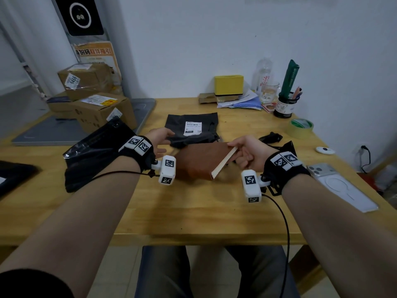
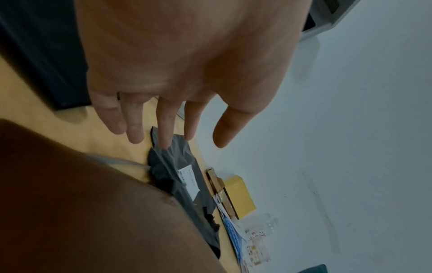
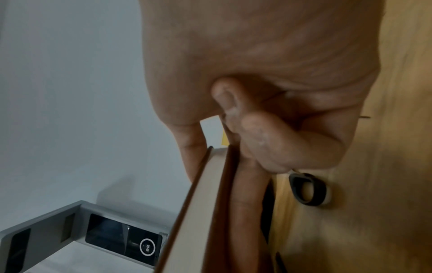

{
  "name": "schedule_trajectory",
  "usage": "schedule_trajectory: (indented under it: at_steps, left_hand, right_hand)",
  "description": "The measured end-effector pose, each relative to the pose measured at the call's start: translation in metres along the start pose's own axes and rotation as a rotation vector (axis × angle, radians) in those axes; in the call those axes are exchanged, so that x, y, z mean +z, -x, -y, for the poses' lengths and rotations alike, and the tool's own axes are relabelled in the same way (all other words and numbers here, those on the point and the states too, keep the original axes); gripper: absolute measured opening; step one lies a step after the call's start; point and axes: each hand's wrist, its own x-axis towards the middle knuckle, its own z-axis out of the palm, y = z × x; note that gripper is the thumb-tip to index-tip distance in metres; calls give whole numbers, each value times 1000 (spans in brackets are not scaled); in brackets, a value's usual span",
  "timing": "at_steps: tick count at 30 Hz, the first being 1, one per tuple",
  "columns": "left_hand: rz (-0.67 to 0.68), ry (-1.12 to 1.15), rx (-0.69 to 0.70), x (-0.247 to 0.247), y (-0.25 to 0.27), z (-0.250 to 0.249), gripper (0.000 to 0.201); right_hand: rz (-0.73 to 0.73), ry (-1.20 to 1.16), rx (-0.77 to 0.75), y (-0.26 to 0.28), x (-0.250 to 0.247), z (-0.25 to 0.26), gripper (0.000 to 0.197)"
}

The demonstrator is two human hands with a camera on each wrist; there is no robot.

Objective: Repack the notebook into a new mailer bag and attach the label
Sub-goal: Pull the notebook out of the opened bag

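— Notebook?
— Brown, tilted above the bench, pinched at its upper right corner by the right hand, thumb on the top cover, fingers curled beneath.
— Left hand?
— Just left of the notebook, fingers straight and spread, gripping nothing; fingertips over the near edge of the old mailer.
— Label?
— Stuck on that crumpled mailer, just behind the notebook.
— New mailer?
— Flat, black, under the left wrist.
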Motion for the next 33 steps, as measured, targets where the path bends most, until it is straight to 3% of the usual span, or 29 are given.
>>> schedule_trajectory:
  at_steps: [9, 15, 17, 19, 23, 26, 33]
  left_hand:
    - [-48, 109, 131, 6, 47, -21, 28]
    - [-104, 241, 185, 16, 52, -40, 5]
    - [-91, 255, 189, 22, 48, -44, 4]
    - [-62, 270, 203, 27, 40, -48, 16]
    - [31, 302, 209, 40, 22, -55, 33]
    - [77, 300, 216, 50, 9, -60, 28]
    - [98, 292, 168, 62, -36, -61, 16]
  right_hand:
    - [-41, -103, -160, 31, 4, 7, 21]
    - [-148, -300, -307, 32, -3, 25, 22]
    - [-196, -357, -354, 28, -7, 30, 21]
    - [-242, -421, -392, 20, -13, 35, 21]
    - [-327, -571, -404, -3, -27, 43, 19]
    - [-403, -640, -376, -23, -41, 49, 11]
    - [-579, -689, -308, -74, -75, 60, 14]
